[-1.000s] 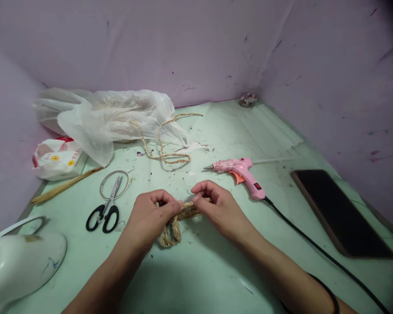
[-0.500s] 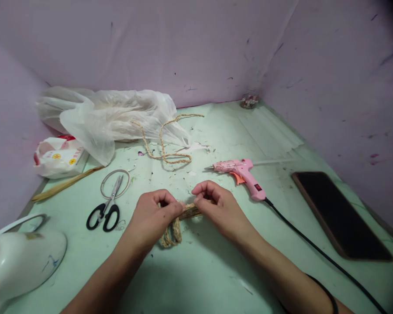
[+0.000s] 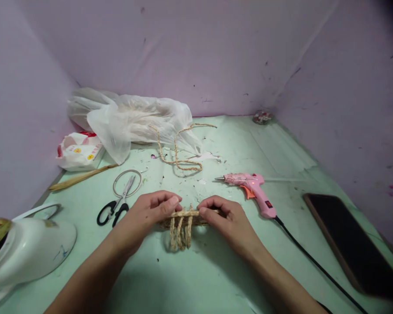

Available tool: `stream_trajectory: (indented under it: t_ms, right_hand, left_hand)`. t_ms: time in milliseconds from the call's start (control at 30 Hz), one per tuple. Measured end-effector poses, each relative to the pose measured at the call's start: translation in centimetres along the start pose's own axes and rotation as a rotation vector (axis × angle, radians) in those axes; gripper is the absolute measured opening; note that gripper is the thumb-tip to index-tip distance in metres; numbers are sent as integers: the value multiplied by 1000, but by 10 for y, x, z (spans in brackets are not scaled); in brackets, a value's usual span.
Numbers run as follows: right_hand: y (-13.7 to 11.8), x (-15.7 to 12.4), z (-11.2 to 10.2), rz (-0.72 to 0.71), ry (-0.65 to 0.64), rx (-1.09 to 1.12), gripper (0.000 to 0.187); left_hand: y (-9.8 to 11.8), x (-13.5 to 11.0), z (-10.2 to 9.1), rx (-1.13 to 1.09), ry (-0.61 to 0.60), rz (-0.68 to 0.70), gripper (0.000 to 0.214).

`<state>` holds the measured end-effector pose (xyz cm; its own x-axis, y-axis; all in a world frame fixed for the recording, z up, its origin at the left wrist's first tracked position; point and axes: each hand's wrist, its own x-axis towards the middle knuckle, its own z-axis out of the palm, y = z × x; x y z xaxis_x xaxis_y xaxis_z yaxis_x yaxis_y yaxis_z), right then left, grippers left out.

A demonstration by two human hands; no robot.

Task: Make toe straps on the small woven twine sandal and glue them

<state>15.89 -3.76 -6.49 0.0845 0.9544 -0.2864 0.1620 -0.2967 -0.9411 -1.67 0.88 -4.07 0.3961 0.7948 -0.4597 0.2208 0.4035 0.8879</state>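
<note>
A small piece made of braided straw cord (image 3: 183, 220) spans the gap between my hands, with several short cord loops hanging down from its front. My left hand (image 3: 155, 213) pinches its left end between thumb and fingers. At the other end, my right hand (image 3: 224, 216) grips the piece the same way, and the fingers cover that end. A pink glue gun (image 3: 249, 181) lies to the right of my right hand. Left of my left hand are black-handled scissors (image 3: 122, 198), partly behind the wrist and lying across a metal ring (image 3: 115, 179).
A loose braided cord (image 3: 185, 165) curls beyond my hands before a white plastic bag (image 3: 150, 115). A small packet (image 3: 78, 155) and dry straw strands (image 3: 81, 178) lie left. A white rounded appliance (image 3: 49, 244) stands near left, a phone (image 3: 350, 240) right, near the glue gun's cable (image 3: 314, 250).
The straw piece has turned to face me, so its hanging loops now show between my hands. My right hand has closed onto its end. The whole view has shifted slightly.
</note>
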Motion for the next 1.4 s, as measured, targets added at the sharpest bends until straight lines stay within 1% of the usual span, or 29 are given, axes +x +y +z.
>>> stream_trajectory:
  t_ms: [100,233,300,433,500,633,733,800,900,967,1067,1133,1233,1300,1333,1367,1400]
  right_hand:
    - [3,-2,0,-15,67,25,15]
    - [6,-4,1,-62,169,-10,15]
    - [5,-6,2,-81,193,-62,15]
    - [2,-8,5,-214,256,-219,17]
    - [0,-8,8,-242,245,-290,20]
    - [1,-6,12,-201,224,-387,24]
    - [2,-5,15,-192,235,-394,25]
    - [2,-5,16,-193,264,-375,24]
    - [1,-4,18,-186,305,-327,23]
    - [0,-2,16,-155,291,-274,24]
    - [1,4,12,-92,257,-202,28]
    - [4,8,10,-62,236,-169,32]
    - [9,13,3,-59,189,-110,39]
    - [10,14,-5,-114,190,-104,43]
    - [10,14,-12,-156,231,-130,41]
    - [10,14,-21,-214,324,-194,38]
    - [9,13,-31,-216,420,-291,37]
  left_hand:
    - [-2,-2,-7,-2,-11,-22,26]
    - [-6,-1,0,-51,8,2,19]
    - [-8,0,5,-63,26,2,18]
    - [-9,1,10,-98,61,-15,18]
    - [-8,0,11,-97,64,-23,17]
    - [-4,-1,11,-44,95,-57,16]
    - [-3,-2,11,25,114,-58,17]
    - [-3,-2,11,45,124,-59,17]
    - [-5,-1,9,7,134,-58,19]
    - [-8,2,6,-71,116,-29,19]
    - [-14,6,3,-194,70,18,19]
    - [-17,9,3,-239,66,34,18]
    - [-19,10,6,-277,123,53,16]
    - [-19,10,7,-293,179,59,16]
    - [-18,10,7,-298,208,59,16]
    - [-18,10,6,-297,239,61,16]
    - [-18,11,5,-294,269,61,15]
